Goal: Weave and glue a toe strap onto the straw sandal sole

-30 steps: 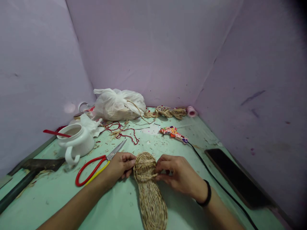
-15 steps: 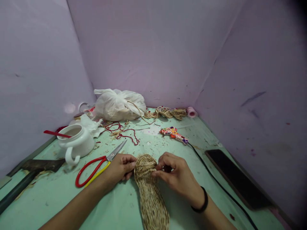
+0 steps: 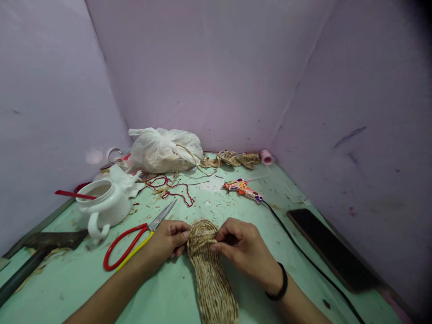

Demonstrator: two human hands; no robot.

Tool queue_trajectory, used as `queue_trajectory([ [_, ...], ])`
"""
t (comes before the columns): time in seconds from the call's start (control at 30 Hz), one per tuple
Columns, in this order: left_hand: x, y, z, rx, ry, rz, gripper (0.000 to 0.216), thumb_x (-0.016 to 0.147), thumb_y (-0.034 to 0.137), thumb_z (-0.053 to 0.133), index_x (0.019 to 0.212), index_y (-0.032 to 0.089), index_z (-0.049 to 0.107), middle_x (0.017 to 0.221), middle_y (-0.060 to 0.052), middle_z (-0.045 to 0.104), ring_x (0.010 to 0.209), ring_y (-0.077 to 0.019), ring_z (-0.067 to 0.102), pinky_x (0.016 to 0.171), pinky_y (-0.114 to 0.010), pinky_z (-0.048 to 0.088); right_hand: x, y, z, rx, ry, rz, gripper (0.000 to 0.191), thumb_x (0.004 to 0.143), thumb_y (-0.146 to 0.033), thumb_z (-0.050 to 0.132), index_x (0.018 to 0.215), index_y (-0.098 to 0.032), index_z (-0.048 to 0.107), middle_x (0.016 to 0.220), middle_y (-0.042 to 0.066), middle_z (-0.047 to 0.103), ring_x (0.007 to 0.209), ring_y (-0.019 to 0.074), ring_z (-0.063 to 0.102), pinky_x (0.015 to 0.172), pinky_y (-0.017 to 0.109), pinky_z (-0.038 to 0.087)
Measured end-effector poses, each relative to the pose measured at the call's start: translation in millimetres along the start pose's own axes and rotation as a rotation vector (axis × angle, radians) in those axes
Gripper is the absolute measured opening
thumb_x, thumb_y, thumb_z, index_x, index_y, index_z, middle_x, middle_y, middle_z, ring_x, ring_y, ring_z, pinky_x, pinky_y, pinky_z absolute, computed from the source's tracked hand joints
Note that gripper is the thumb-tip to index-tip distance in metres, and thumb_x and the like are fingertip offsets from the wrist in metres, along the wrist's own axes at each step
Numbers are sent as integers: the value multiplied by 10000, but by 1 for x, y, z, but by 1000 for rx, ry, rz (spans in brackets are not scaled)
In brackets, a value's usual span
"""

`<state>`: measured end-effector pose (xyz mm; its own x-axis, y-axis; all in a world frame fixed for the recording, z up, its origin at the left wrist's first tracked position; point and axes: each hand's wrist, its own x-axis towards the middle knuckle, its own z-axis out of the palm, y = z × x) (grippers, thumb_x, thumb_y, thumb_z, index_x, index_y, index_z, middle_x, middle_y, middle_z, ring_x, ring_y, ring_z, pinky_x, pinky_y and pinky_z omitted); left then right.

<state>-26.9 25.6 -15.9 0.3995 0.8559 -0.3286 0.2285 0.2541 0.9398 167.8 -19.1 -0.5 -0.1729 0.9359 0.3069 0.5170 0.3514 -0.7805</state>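
Note:
A woven jute sole (image 3: pixel 211 274) lies lengthwise on the green table (image 3: pixel 81 279), its toe end pointing away from me. My left hand (image 3: pixel 167 240) pinches the sole's left edge near the toe, fingers closed on the weave. My right hand (image 3: pixel 241 249), with a black band on the wrist, pinches the jute strap at the toe from the right side. Both hands rest low on the table.
Red-handled scissors (image 3: pixel 133 240) lie just left of my left hand. A white jug (image 3: pixel 103 207) with a red stick, a white plastic bag (image 3: pixel 164 150), red thread (image 3: pixel 170 186), a patterned glue gun (image 3: pixel 243 189) with black cord, a phone (image 3: pixel 332 249) and a dark blade (image 3: pixel 50 240) surround the work.
My right hand has shifted slightly left over the toe end and curled tighter on the jute. The left hand barely moved. The view dipped and turned slightly.

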Motion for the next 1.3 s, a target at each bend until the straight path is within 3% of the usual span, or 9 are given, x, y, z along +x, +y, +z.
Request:
queue_trajectory([
  [0.3,-1,0,1,11,8,7,353,633,429,628,722,90,592,358,59,424,316,-42,301,360,-184,202,-2,-7,-10,-33,-20,-35,183,629,-267,718,610,-165,566,589,-15,569,524,97,493,500,211,378],
  [0.43,1,-6,-3,-9,-3,21,308,662,399,629,731,101,595,365,60,433,326,-40,299,363,-179,194,-1,-5,-25,-129,-78,40,193,713,-317,644,597,-168,606,526,-14,576,483,98,487,477,215,352],
  [0.53,3,-10,-6,-5,-23,18,298,688,383,621,773,97,607,374,57,444,331,-39,296,367,-180,185,2,0,-32,-198,-48,-9,80,757,-203,584,757,-186,662,740,20,664,600,114,553,582,234,395],
  [0.6,3,-11,-7,-11,-22,9,302,690,381,624,788,95,612,375,55,446,332,-38,290,370,-182,172,3,3,-33,-209,-57,-51,153,776,-158,538,824,-205,675,828,26,680,672,121,580,631,237,401],
  [0.77,3,-11,-7,-26,5,-13,326,675,391,643,810,96,615,379,55,448,337,-39,288,374,-184,170,2,4,-33,-273,-251,87,73,699,-207,639,681,-214,708,503,-28,628,476,98,520,471,200,324],
  [0.93,3,-12,-7,-23,14,-29,316,673,383,652,815,103,616,387,55,448,347,-39,293,375,-179,166,-2,8,-35,14,-588,116,86,629,-143,694,558,-191,688,429,-64,580,416,67,510,413,154,329],
  [1.0,3,-12,-8,-14,21,-27,315,669,378,656,814,101,621,388,49,452,349,-40,296,376,-180,167,0,13,-32,46,-490,167,99,611,-98,678,559,-182,679,434,-65,568,412,64,499,402,147,330],
  [1.13,3,-12,-8,-9,49,-28,315,639,367,676,801,101,628,397,39,469,345,-41,301,373,-184,180,1,19,-18,155,-81,265,133,609,-61,646,683,-171,663,540,-41,599,474,75,513,435,157,360],
  [1.3,3,-11,-7,-45,19,-13,291,626,343,680,788,105,638,464,24,505,353,-33,305,376,-180,209,-12,16,1,260,74,233,191,657,-70,608,791,-199,652,639,-34,633,488,70,499,472,171,390],
])
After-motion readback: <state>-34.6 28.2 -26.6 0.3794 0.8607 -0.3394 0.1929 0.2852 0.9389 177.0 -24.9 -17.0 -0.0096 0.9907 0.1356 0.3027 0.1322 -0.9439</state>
